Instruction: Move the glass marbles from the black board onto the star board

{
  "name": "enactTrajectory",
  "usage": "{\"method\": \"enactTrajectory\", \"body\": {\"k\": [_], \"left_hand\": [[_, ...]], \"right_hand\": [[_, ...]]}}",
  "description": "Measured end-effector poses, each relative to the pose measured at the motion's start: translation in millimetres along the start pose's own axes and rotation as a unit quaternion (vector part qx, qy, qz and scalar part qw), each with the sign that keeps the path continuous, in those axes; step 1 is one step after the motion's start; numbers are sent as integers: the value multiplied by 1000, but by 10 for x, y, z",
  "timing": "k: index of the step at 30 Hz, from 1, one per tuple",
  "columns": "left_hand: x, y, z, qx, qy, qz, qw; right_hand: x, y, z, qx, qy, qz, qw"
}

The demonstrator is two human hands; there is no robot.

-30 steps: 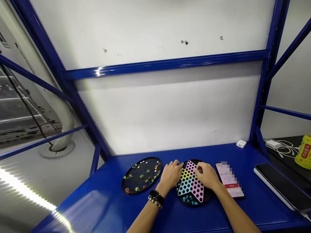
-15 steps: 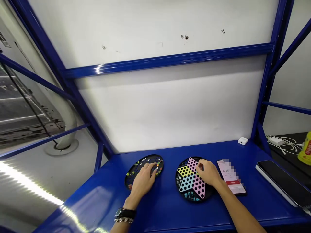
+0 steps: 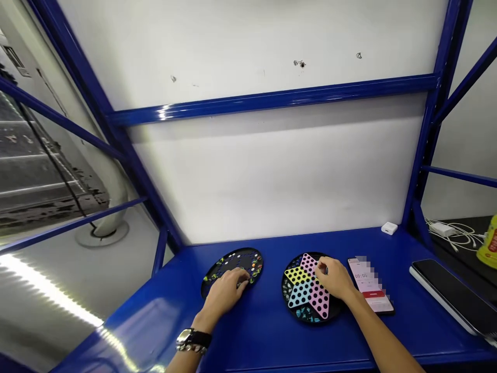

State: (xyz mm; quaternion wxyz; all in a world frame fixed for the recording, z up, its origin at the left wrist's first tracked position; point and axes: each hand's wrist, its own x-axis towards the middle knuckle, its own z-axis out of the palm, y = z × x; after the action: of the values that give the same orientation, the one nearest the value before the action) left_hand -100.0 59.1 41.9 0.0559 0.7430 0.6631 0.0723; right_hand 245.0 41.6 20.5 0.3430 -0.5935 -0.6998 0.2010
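We have the shelf (image 3: 264, 342) before us, with a tray (image 3: 233, 261) at nine o'clock from the star board (image 3: 320, 303), which sits on a second tray (image 3: 295, 316). Our left hand (image 3: 223, 295) lies on the first tray's near edge, our right hand (image 3: 336, 280) on the star board. Just beside it, at three o'clock, lies a phone (image 3: 368, 285), and farther out a tablet (image 3: 454, 295); a box (image 3: 389, 228) sits at the shelf's back, at one o'clock.

The blue steel shelf (image 3: 264, 347) carried a round black marble board (image 3: 233, 261) and, beside it, a star-shaped Chinese checkers board (image 3: 301, 290) — then a smartphone (image 3: 368, 287) showing a timer, a small white box (image 3: 389, 228) at the back, and a dark tablet (image 3: 452, 295) at the right.
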Motion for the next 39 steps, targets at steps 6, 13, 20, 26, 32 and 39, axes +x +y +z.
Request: {"method": "enactTrajectory", "body": {"k": [6,13,20,26,32,39], "left_hand": [[146,44,-45,-21,31,-8,999],[541,255,-34,20,34,0,999],[667,195,92,13,25,21,999],[790,7,78,11,44,-15,999],[1037,68,118,33,-6,-34,999],[1056,257,296,70,-33,-47,996]], "right_hand": [[6,-21,-14,5,-7,0,1000],[4,-35,-33,2,-7,5,1000],[6,-53,-42,-5,-10,6,1000],[5,-34,-22,-5,-6,-2,1000],[12,-22,3,-1,-3,6,1000],[16,-23,-1,-5,-3,7,1000]]}}
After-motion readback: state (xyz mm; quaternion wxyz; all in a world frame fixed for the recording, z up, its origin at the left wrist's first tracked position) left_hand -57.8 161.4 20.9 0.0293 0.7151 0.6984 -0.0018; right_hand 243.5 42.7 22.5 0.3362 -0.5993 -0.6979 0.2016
